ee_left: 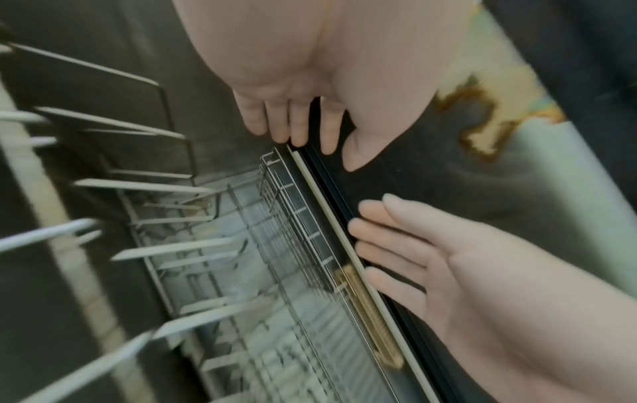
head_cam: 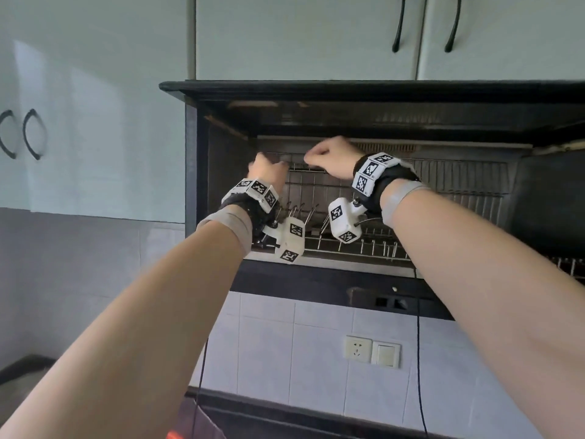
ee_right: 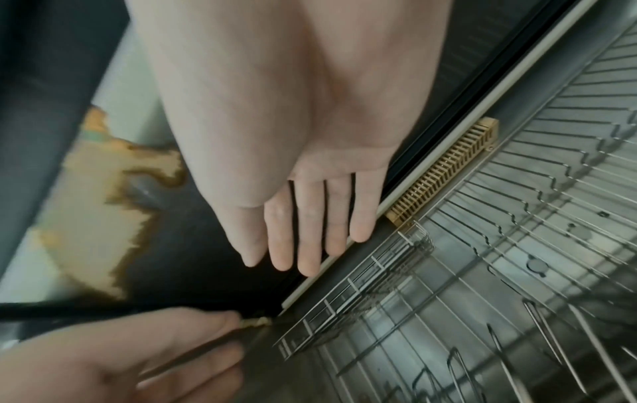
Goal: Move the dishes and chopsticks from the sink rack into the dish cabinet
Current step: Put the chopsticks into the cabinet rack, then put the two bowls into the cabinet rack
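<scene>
At centre frame both hands reach into the open dish cabinet (head_cam: 364, 128). The left hand (head_cam: 267, 171) pinches dark chopsticks (ee_right: 193, 354) at the small wire basket (ee_right: 344, 308); the right hand (head_cam: 332, 161) has straight fingers (ee_right: 310, 231) holding nothing. Next, probably, lowering them in tip-first.

Both hands (head_cam: 267, 171) (head_cam: 332, 158) inside dish cabinet (head_cam: 443, 99)

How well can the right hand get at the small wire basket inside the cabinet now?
Probably yes: the right hand is right beside the small wire basket, fingers straight, nothing between them.
</scene>
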A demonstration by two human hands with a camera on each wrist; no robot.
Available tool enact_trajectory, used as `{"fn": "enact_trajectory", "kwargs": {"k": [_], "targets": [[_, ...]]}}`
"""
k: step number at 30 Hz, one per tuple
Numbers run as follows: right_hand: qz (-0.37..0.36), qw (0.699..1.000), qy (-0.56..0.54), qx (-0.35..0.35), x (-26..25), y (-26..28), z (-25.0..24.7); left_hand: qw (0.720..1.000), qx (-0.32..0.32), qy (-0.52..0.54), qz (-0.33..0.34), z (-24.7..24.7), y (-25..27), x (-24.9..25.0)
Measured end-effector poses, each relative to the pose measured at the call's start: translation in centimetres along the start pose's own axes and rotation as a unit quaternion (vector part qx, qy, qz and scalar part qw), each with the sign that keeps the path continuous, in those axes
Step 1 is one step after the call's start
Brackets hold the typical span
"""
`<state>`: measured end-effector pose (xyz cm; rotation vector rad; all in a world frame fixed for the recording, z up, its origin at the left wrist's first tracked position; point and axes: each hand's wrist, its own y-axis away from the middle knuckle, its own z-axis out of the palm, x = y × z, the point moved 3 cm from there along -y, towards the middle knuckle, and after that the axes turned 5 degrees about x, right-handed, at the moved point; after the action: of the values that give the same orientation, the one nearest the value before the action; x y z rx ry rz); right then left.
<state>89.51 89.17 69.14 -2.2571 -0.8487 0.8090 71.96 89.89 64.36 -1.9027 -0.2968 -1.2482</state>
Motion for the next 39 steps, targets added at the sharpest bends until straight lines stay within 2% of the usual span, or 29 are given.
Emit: {"fn": "enact_trajectory", "kwargs": {"k": [7,10,13,18,21,24,27,30,32,36,39], "targets": [[0.007,0.999,-0.047,0.012,-2.0,8.2,1.1,0.999,-0.013,0.038,0.016,-3.6,10.4,-0.2],[0.024,0.996,-0.075,0.033,-2.3,12.2,0.7,0.996,0.024,0.078,0.020,-5.6,14.9,-0.6],[0.048,0.990,-0.121,0.059,-2.2,17.0,0.1,0.996,0.044,0.072,0.028,-6.6,19.2,-1.6],[0.097,0.979,-0.179,-0.015,-0.7,26.8,2.0,0.998,0.041,0.038,0.004,-5.9,27.6,-4.6],[0.144,0.971,-0.182,-0.055,1.9,33.3,4.1,0.999,-0.007,0.029,-0.033,-3.9,32.8,-8.4],[0.206,0.956,-0.172,-0.116,5.7,40.1,7.2,0.992,-0.064,0.033,-0.105,-1.1,38.0,-13.6],[0.292,0.930,-0.159,-0.157,10.6,46.6,10.3,0.970,-0.160,-0.021,-0.180,1.4,42.7,-19.5],[0.367,0.905,-0.119,-0.181,16.0,52.8,13.2,0.929,-0.236,-0.077,-0.274,3.6,46.2,-25.9],[0.421,0.882,-0.094,-0.191,19.5,56.8,14.8,0.898,-0.290,-0.115,-0.311,5.5,48.1,-29.9],[0.513,0.826,-0.047,-0.228,25.1,63.4,18.1,0.847,-0.354,-0.183,-0.352,8.9,51.7,-37.1],[0.597,0.762,-0.070,-0.242,27.8,66.7,20.6,0.804,-0.403,-0.222,-0.376,11.4,54.1,-42.1]]}}
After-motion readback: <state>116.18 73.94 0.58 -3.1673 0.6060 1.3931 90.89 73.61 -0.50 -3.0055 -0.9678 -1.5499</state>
